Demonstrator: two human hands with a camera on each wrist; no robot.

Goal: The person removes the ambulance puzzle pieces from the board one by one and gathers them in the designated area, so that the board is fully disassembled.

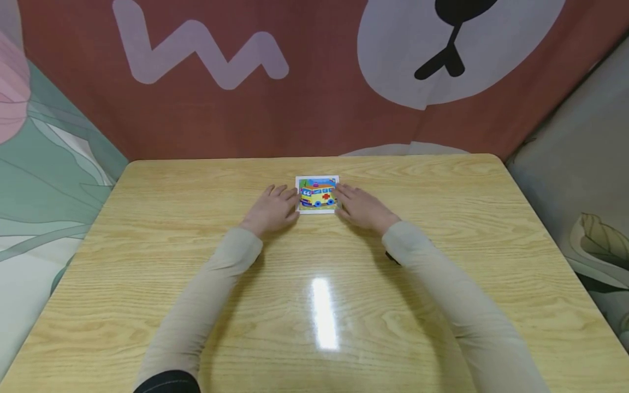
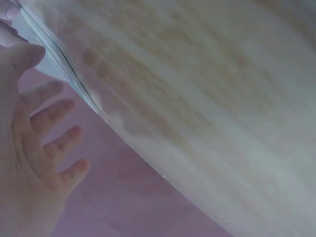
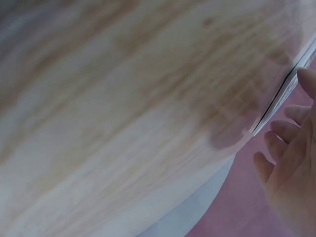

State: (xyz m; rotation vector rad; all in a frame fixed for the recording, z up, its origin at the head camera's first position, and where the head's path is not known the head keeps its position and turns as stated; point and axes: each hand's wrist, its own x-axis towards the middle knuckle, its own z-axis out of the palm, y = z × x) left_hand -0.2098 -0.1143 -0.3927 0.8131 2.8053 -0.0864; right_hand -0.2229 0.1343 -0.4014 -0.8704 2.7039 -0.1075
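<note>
A small picture panel point(image 1: 317, 195) with a white border lies flat toward the far side of the table, showing a cartoon ambulance in bright colours. Its left edge meets the fingertips of my left hand point(image 1: 273, 209), which is palm down with the fingers spread. From the other side, my right hand point(image 1: 362, 207) touches the right edge, its fingertips slightly over the border. Both wrist views show the panel as a thin strip seen edge-on, close to the thumb of the left hand point(image 2: 34, 148) and of the right hand point(image 3: 294, 158).
The wood-grain table point(image 1: 314, 251) is glossy and reflects a light near its middle. Behind its far edge stands a red-brown wall point(image 1: 314, 120) with pale shapes. A grey surface with leaf patterns point(image 1: 601, 240) runs along the right.
</note>
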